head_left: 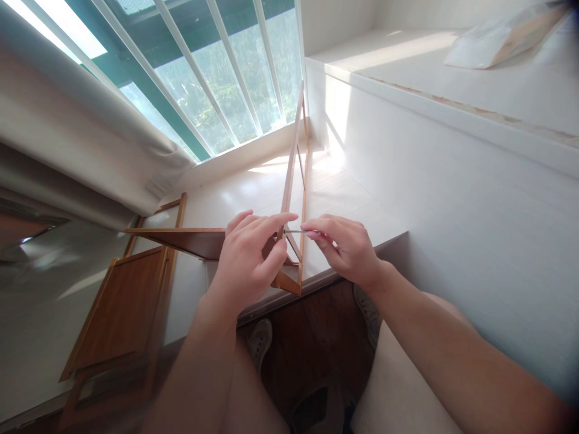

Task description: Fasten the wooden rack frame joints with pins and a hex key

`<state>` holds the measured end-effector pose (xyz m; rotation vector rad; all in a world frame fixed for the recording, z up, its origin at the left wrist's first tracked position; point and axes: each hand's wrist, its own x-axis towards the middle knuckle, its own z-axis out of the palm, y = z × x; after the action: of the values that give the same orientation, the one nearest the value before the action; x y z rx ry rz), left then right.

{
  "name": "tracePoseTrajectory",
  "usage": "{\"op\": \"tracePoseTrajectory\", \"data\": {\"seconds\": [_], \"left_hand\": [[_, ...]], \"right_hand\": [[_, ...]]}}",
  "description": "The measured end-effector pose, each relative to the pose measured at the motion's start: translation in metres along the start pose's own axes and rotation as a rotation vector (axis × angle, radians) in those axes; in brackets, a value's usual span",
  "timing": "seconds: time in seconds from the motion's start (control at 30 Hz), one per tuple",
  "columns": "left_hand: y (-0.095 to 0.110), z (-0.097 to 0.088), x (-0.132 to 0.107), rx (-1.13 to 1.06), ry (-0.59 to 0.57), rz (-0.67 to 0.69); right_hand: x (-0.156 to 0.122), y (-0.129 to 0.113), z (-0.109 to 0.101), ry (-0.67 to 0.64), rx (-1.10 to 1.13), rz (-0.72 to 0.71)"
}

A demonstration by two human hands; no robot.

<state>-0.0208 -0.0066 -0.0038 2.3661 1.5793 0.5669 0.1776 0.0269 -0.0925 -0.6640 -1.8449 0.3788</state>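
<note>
A thin wooden frame (pixel 293 157) stands on edge on the white platform (pixel 253 193), running away from me toward the window. My left hand (pixel 251 259) grips the frame's near end, fingers wrapped over it and index finger stretched along the top. My right hand (pixel 346 244) pinches a thin metal tool (pixel 294 231), its tip set against the frame's side near my left index finger. A flat wooden panel (pixel 185 240) juts out to the left from behind my left hand.
Another wooden panel with a frame (pixel 122 307) leans against the platform's left side. A curtain (pixel 76 132) hangs at left by the barred window (pixel 217 72). A raised white ledge (pixel 452 96) at right carries a plastic-wrapped package (pixel 502 36). My legs and slippers are below.
</note>
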Motion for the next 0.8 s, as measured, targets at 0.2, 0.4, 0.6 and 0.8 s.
{"op": "tracePoseTrajectory", "data": {"seconds": [0.2, 0.4, 0.6, 0.8], "left_hand": [[0.0001, -0.0003, -0.001, -0.004, -0.002, -0.003], [0.0004, -0.0005, -0.0008, -0.019, 0.01, -0.002], [-0.0005, 0.0005, -0.0004, -0.018, 0.004, -0.009], [-0.0012, 0.0005, -0.0011, -0.017, 0.017, 0.001]], "right_hand": [[0.0008, 0.0017, -0.0038, 0.026, 0.039, 0.026], [-0.0003, 0.0039, -0.0059, -0.019, 0.106, 0.018], [0.0012, 0.0016, -0.0053, -0.035, 0.109, 0.016], [0.0015, -0.0004, -0.004, -0.021, 0.149, 0.047]]}}
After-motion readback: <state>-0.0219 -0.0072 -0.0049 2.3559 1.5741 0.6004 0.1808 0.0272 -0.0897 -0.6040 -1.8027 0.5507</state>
